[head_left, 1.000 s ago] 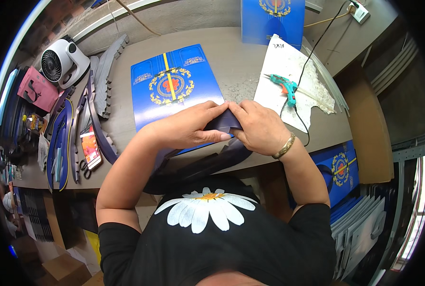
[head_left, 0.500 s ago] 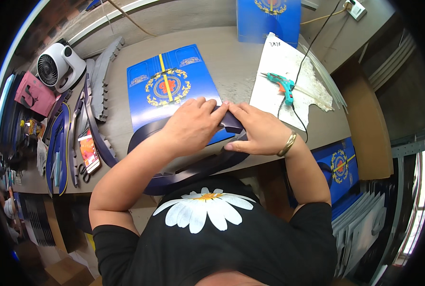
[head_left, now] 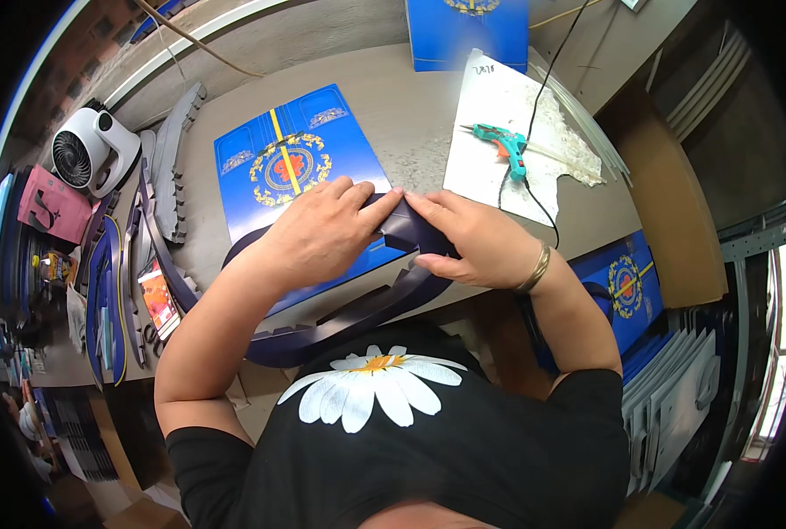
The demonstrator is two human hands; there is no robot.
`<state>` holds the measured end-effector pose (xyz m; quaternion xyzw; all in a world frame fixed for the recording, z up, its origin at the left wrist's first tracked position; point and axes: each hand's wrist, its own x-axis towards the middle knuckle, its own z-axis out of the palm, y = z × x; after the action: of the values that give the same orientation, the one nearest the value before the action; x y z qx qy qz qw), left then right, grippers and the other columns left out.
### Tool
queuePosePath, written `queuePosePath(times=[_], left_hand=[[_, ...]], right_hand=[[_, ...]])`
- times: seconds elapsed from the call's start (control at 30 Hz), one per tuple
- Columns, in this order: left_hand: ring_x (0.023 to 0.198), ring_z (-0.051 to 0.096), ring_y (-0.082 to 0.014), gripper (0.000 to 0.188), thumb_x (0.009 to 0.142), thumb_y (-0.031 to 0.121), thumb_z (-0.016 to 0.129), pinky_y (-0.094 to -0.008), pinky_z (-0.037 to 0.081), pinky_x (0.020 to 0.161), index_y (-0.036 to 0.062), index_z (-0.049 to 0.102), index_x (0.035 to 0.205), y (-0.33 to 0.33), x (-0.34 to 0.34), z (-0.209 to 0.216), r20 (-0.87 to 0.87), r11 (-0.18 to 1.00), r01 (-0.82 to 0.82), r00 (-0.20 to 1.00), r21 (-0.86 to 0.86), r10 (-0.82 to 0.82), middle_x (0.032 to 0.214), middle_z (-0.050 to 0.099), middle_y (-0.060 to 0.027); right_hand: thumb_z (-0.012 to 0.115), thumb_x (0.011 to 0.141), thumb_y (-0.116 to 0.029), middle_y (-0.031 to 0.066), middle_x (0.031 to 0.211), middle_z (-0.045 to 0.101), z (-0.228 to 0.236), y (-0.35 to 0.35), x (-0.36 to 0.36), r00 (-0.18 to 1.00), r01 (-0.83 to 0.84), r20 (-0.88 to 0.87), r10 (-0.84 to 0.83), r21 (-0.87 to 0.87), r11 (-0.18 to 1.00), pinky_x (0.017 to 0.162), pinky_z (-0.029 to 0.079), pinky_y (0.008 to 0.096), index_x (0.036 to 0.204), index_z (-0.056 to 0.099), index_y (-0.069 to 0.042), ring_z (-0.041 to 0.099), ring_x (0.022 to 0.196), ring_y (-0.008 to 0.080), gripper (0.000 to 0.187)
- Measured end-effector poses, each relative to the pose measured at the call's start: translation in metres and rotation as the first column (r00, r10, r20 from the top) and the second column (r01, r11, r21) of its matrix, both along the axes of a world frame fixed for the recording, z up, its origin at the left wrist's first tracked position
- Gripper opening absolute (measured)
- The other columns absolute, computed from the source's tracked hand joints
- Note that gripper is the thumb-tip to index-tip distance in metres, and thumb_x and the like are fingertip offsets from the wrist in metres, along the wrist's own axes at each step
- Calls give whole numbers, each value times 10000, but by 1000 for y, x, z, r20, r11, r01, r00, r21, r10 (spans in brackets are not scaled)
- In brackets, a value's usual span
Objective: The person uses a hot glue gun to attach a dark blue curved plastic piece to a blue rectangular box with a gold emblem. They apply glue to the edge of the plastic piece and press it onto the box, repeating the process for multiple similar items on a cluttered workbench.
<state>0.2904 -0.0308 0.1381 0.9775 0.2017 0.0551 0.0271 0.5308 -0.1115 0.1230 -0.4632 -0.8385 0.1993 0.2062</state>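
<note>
Both my hands grip a dark purple band with notched tabs (head_left: 300,347), bent into a loop at the table's front edge, close to my body. My left hand (head_left: 322,234) is closed over the band's far side, thumb pointing right. My right hand (head_left: 479,238) pinches the band's right bend between thumb and fingers. The two hands nearly touch where the band meets or overlaps; the exact joint is partly hidden by the fingers. Just beyond lies a blue printed board (head_left: 291,163) with a yellow stripe and a round gold-and-red emblem, its near part behind the band.
A teal glue gun (head_left: 514,154) lies on a stained white sheet (head_left: 474,97), its black cable trailing past my right hand. Left stand a white fan (head_left: 115,150), a phone (head_left: 158,300) and curved strips (head_left: 111,286). Another blue board (head_left: 472,40) stands at the back.
My hands and the band stay together, with the loop's near side shifted slightly left and down. The rest of the view has shifted slightly left, as my head has turned.
</note>
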Motion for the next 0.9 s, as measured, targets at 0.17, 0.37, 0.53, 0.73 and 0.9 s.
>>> queuePosePath(times=[0.17, 0.37, 0.53, 0.73, 0.9], left_hand=[[1069, 581, -338, 658, 851, 161, 710, -420, 480, 922, 39, 450, 1443, 4, 0, -5, -11, 999, -17, 1000, -37, 16, 1222, 582, -157], [1065, 572, -365, 797, 894, 353, 698, -434, 470, 915, 46, 333, 1533, 13, -5, 1, 139, 951, 70, 990, -301, -29, 1214, 572, -203], [1012, 571, -363, 861, 881, 419, 703, -432, 472, 897, 26, 312, 1539, 9, 11, -15, 52, 976, 27, 999, -214, -16, 1136, 577, -198], [969, 585, -295, 793, 826, 364, 754, -398, 499, 848, 26, 437, 1468, -4, 11, -17, 40, 1000, -7, 999, -6, 7, 1074, 586, -127], [944, 590, -281, 758, 812, 380, 765, -394, 506, 815, 42, 488, 1432, -6, 13, -20, 36, 998, -28, 999, 62, 25, 1034, 581, -111]], right_hand=[[741, 822, -175, 197, 1205, 588, -10, 0, -10, 966, 57, 225, -128, 298, 953, 859, 547, 397, 1381, 507, -6, 631, 1022, 332, 628], [716, 855, -213, 176, 1127, 597, -9, 0, -13, 966, 34, 232, -117, 333, 942, 843, 538, 393, 1293, 549, 22, 628, 986, 321, 525], [725, 847, -195, 205, 1204, 573, -5, 3, -14, 985, 21, 167, -44, 136, 990, 902, 521, 403, 1333, 501, 58, 604, 1074, 348, 593], [703, 907, -216, 270, 1285, 570, 1, 0, 23, 981, -154, -133, 138, -119, 981, 972, 481, 361, 1487, 354, 50, 607, 1149, 362, 728], [711, 885, -190, 245, 1107, 609, 0, -13, 13, 994, 37, 107, -23, -123, 992, 840, 526, 406, 1504, 330, 32, 653, 952, 375, 760]])
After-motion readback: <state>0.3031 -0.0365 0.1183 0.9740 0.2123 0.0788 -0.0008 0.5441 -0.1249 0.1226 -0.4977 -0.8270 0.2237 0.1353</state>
